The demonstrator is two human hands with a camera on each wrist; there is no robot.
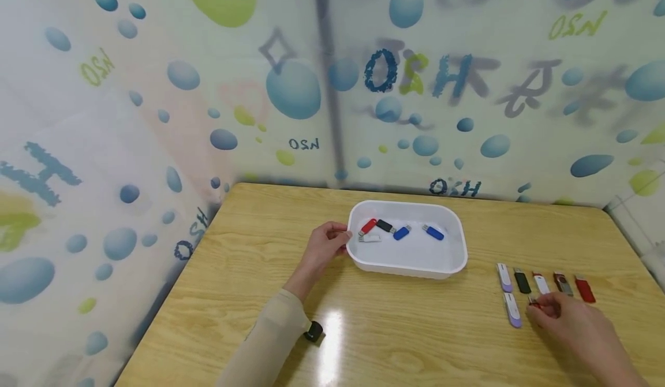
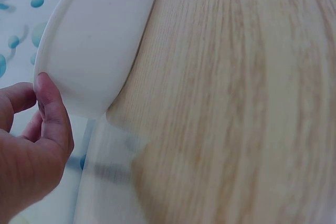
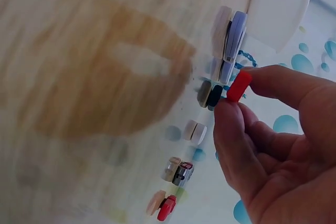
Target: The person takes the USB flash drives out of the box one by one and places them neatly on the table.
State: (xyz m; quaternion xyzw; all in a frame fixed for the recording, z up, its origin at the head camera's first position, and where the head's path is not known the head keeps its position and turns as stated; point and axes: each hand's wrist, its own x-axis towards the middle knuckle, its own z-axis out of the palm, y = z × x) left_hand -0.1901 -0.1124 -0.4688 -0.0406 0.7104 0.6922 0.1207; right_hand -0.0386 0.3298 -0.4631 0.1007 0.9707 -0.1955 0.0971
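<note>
The grip of the right hand (image 1: 582, 320) pinches a bright red USB stick (image 3: 240, 86) between thumb and forefinger; whether the stick touches the wood is hard to tell. The grip of the left hand (image 1: 323, 247) is closed on the rim at the left end of a white tray (image 1: 384, 257).

Largest is the wall covering (image 1: 363, 144), pale, with blue and green drops and lettering. Before it stands the wood-grain table (image 1: 405, 323), with the tray resting near its far edge. A light sleeve (image 1: 275, 335) covers the left forearm, and a small black object (image 1: 314, 331) sits at its cuff.

In the tray lie a red stick (image 1: 368, 226), a black stick (image 1: 385, 225), a white stick (image 1: 370, 238) and two blue sticks (image 1: 433, 233).

To the tray's right, a row on the table runs from left to right: a white-and-purple stick (image 1: 504, 277), a dark stick (image 1: 522, 281), a white-and-red stick (image 1: 541, 283), a metal-cased stick (image 1: 563, 283) and a dark red stick (image 1: 584, 289). A second white-and-purple stick (image 1: 512, 310) lies just nearer the viewer than the first, and the pinched one is to its right.
</note>
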